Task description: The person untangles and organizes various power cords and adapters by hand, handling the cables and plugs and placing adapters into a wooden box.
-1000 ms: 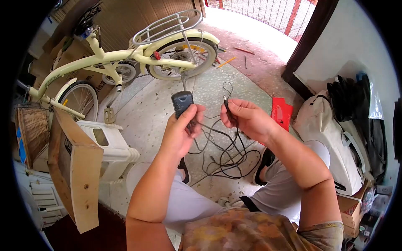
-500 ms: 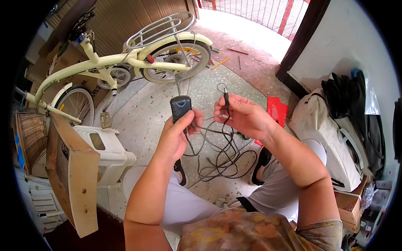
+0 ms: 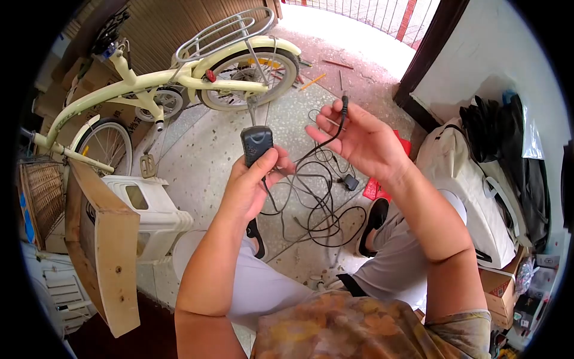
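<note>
My left hand (image 3: 257, 179) grips a black power adapter (image 3: 258, 142), its cord running down from the lower end. Raised to the right, my right hand (image 3: 368, 137) pinches a black cable plug (image 3: 345, 105) between thumb and forefinger, tip upward, with the other fingers spread. The plug's cable hangs across those fingers toward the floor. Between my feet lies a loose tangle of black cables (image 3: 323, 206). A small black plug block (image 3: 350, 182) rests on the floor at its right side, near a red packet (image 3: 372, 189).
A cream bicycle (image 3: 137, 84) stands at the upper left, with a white plastic stool (image 3: 146, 203) and wooden frame (image 3: 116, 269) below. Colored sticks (image 3: 312, 82) lie by the rear wheel. A white bag (image 3: 457, 185) and a cardboard box (image 3: 499, 290) are at the right.
My right hand has lifted the plug up and to the right, and its lower fingers have spread. The small black block on the floor has come into clearer view. My left hand still holds the adapter.
</note>
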The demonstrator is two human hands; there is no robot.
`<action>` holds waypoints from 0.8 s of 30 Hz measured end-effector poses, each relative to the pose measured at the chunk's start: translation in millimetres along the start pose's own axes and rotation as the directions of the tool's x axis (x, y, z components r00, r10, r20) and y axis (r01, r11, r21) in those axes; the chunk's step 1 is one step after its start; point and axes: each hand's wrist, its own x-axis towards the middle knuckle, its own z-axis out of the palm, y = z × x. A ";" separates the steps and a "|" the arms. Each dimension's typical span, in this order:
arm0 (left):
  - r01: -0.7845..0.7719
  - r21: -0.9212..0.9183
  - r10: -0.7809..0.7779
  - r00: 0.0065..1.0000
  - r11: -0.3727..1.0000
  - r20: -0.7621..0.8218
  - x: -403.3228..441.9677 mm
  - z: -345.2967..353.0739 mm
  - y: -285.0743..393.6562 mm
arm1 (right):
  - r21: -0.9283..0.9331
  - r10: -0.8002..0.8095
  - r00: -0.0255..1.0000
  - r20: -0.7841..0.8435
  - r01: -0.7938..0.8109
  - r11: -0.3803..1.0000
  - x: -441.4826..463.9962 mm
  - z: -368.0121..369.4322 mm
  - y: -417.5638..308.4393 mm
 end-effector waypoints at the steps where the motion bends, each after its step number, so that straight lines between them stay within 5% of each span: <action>1: -0.009 -0.008 0.009 1.000 1.000 -0.012 0.4 0.5 -1.4 | 0.002 0.000 1.000 -0.001 0.000 1.000 -0.3 1.1 1.8; 5: -0.037 -0.062 0.040 0.998 0.997 0.046 1.3 3.1 -4.8 | 0.001 0.034 0.999 -0.019 -0.034 0.999 -0.4 5.0 10.0; 10: 0.117 -0.073 -0.101 0.976 0.990 0.194 -2.3 5.6 -5.5 | -0.047 -0.042 0.998 -0.040 0.040 0.998 5.0 -2.1 16.0; 16: 0.019 -0.050 -0.015 0.997 0.999 0.082 -1.8 2.7 -2.0 | -0.231 0.133 0.983 -0.126 -0.160 0.960 2.6 -4.0 19.8; 18: -0.007 -0.068 0.010 0.999 0.998 0.045 -1.3 0.7 1.8 | -0.647 0.189 0.981 -0.048 -0.175 0.742 -2.7 -1.9 27.9; 20: -0.114 -0.109 0.116 0.993 0.987 0.005 -1.1 -0.2 6.2 | -0.715 0.235 0.972 0.006 -0.161 0.680 -11.0 1.7 39.3; 22: -0.154 -0.121 0.155 0.988 0.981 -0.003 -0.1 -1.9 6.5 | -0.943 0.282 0.948 0.147 0.049 0.329 -14.9 -4.1 53.1; 24: -0.103 -0.218 0.132 0.984 0.970 0.123 -1.0 -3.3 11.9 | -0.966 0.236 0.955 0.177 0.124 0.227 -15.1 -6.1 58.6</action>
